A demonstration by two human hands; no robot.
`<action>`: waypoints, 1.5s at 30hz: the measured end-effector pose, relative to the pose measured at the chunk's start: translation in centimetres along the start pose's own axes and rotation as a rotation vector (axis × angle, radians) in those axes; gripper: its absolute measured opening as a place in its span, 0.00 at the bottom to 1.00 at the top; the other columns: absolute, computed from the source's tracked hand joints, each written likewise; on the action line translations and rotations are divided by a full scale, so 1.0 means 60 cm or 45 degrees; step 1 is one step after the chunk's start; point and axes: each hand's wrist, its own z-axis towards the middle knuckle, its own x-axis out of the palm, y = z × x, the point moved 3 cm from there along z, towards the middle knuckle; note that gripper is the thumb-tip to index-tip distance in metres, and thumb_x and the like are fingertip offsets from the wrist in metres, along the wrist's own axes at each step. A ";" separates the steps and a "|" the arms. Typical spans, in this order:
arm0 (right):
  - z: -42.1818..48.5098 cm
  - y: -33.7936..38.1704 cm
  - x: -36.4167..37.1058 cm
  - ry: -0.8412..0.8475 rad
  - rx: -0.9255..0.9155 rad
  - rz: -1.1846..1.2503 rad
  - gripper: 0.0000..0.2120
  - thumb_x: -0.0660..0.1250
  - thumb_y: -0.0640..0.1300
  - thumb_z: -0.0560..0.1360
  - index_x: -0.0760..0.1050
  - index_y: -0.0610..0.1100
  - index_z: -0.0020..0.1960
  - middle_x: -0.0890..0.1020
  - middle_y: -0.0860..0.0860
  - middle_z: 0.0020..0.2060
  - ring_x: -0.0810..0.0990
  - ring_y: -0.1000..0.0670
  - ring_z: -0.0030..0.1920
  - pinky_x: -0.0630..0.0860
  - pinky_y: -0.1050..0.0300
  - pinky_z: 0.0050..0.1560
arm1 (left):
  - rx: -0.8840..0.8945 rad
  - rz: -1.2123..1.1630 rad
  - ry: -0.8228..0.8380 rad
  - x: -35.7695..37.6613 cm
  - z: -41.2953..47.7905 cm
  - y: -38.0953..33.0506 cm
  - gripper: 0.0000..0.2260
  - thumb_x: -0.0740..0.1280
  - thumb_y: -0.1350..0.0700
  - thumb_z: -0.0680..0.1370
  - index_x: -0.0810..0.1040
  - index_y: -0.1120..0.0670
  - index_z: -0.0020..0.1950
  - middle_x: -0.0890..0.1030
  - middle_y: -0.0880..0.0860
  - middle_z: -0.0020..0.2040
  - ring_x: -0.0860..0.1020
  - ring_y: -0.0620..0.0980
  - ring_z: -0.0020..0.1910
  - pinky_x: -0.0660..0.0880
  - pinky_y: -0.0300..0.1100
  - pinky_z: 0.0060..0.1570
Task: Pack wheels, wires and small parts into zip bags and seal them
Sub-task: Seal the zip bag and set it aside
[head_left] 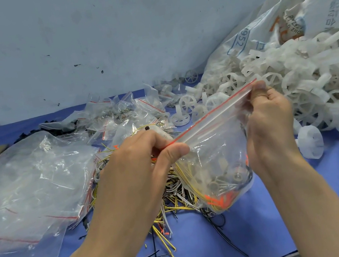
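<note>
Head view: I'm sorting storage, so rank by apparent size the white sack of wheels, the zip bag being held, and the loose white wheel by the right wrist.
1. white sack
2. zip bag, nearer the camera, so the gap is unsure
3. loose white wheel

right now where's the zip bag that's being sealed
In the head view, the zip bag hangs at centre between the left hand and right hand, which pinch its red strip, above the loose wires.

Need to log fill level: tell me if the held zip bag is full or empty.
Partly full: the zip bag has wires and small parts only at its bottom; the upper part is clear.
</note>
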 end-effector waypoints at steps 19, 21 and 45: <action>-0.018 0.026 -0.007 0.602 -0.041 -0.137 0.11 0.70 0.56 0.72 0.82 0.49 0.42 0.83 0.54 0.35 0.79 0.54 0.36 0.78 0.61 0.41 | -0.101 -0.244 -0.230 -0.017 0.032 0.038 0.15 0.69 0.38 0.72 0.77 0.48 0.36 0.79 0.40 0.33 0.72 0.39 0.30 0.66 0.28 0.32; -0.017 0.028 -0.014 0.628 -0.080 -0.206 0.07 0.72 0.54 0.70 0.84 0.51 0.40 0.84 0.54 0.36 0.80 0.55 0.36 0.79 0.61 0.41 | -0.109 -0.258 -0.222 -0.013 0.037 0.036 0.14 0.70 0.39 0.73 0.77 0.48 0.37 0.79 0.39 0.34 0.73 0.39 0.31 0.67 0.28 0.32; -0.032 0.040 0.004 0.435 -0.011 0.051 0.12 0.67 0.54 0.73 0.83 0.46 0.40 0.85 0.52 0.37 0.83 0.53 0.37 0.81 0.60 0.40 | -0.081 -0.226 -0.277 -0.022 0.059 0.049 0.12 0.63 0.40 0.78 0.76 0.48 0.43 0.80 0.46 0.38 0.78 0.43 0.40 0.74 0.37 0.42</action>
